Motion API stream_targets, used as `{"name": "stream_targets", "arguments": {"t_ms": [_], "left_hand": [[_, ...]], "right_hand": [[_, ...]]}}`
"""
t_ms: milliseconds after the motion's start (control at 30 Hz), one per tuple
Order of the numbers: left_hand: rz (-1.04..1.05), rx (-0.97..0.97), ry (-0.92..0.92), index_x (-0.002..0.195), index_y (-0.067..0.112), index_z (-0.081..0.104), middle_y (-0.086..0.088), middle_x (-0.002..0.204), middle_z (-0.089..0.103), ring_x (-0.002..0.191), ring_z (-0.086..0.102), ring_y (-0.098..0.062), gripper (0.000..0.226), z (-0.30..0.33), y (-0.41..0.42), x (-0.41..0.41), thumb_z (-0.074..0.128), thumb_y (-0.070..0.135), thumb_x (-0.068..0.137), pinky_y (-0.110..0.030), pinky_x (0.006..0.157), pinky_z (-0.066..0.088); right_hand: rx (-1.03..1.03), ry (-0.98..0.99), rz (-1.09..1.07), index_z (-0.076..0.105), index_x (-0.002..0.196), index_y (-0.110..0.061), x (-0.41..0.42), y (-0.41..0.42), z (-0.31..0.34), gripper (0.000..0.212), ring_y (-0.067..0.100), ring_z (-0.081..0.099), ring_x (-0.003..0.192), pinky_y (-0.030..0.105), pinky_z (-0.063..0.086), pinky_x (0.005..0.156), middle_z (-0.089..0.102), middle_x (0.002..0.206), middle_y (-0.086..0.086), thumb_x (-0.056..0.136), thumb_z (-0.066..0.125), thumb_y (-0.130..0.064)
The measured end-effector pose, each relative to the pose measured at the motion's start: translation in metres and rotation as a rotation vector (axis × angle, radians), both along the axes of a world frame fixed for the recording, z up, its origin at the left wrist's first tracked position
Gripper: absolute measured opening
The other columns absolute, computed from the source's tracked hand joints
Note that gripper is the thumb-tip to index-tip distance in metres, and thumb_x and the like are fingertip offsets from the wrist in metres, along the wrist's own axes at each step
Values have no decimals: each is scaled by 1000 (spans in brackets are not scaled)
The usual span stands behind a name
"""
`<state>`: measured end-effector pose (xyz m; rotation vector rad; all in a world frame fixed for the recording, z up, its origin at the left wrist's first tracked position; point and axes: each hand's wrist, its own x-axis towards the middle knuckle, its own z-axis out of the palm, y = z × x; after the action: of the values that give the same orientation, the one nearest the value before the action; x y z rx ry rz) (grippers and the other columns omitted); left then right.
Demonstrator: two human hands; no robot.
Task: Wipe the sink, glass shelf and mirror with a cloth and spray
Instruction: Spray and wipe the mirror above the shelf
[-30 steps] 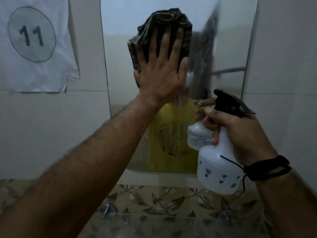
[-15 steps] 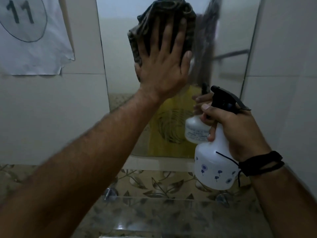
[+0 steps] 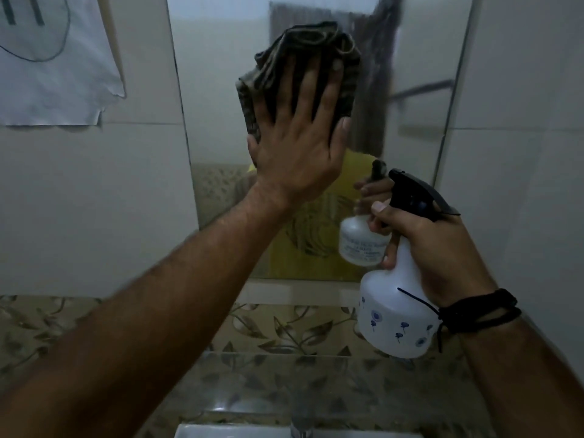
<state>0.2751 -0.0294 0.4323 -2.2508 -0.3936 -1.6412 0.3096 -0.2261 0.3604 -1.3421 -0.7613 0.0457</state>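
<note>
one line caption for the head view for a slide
Left hand presses a cloth flat against the mirror; right hand holds the spray bottle.

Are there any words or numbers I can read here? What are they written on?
"11": only the bottoms of two dark strokes inside a drawn circle show on the paper sheet taped to the wall; the top is cut off, so it is a likely reading.
Label seen in the mirror on the reflection of the spray bottle: lines of print, too small and blurred to read.
The bottle's near side has only blue flower marks, no words.

The sink (image 3: 240,433) and paper sign (image 3: 53,64) are cut off by the frame edges.
</note>
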Motion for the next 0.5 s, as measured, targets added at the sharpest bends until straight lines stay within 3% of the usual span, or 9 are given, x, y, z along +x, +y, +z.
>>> {"name": "stream_targets", "arguments": {"t_ms": [100,233,333,500], "left_hand": [[-45,-3,6,161,20,19,-11,168,16,155,13,-33,66,-72,-7,3,36,49,104,-63,121,8],[-76,23,129,161,26,13,-4,169,14,154,14,-29,68,-163,-11,-2,39,49,103,-64,114,23],[-88,20,131,160,29,11,-2,169,15,155,15,-28,66,-143,-6,-1,35,51,103,-66,113,23],[-38,-11,-2,160,22,25,-10,166,24,154,18,-34,63,-39,-5,5,36,48,104,-67,117,16]], "right_hand": [[3,11,-6,76,82,-19,3,-2,-6,11,31,52,47,40,51,60,71,90,23,93,74,-21],[-10,31,-26,74,82,-11,1,-5,-14,15,29,52,43,43,53,60,74,85,11,92,75,-22],[-25,45,-25,73,83,-11,-3,-6,-16,15,28,51,44,39,50,56,74,84,10,93,74,-22],[-39,36,-38,73,81,-11,-6,-6,-13,14,27,49,41,37,50,54,74,88,16,93,73,-19]]}}
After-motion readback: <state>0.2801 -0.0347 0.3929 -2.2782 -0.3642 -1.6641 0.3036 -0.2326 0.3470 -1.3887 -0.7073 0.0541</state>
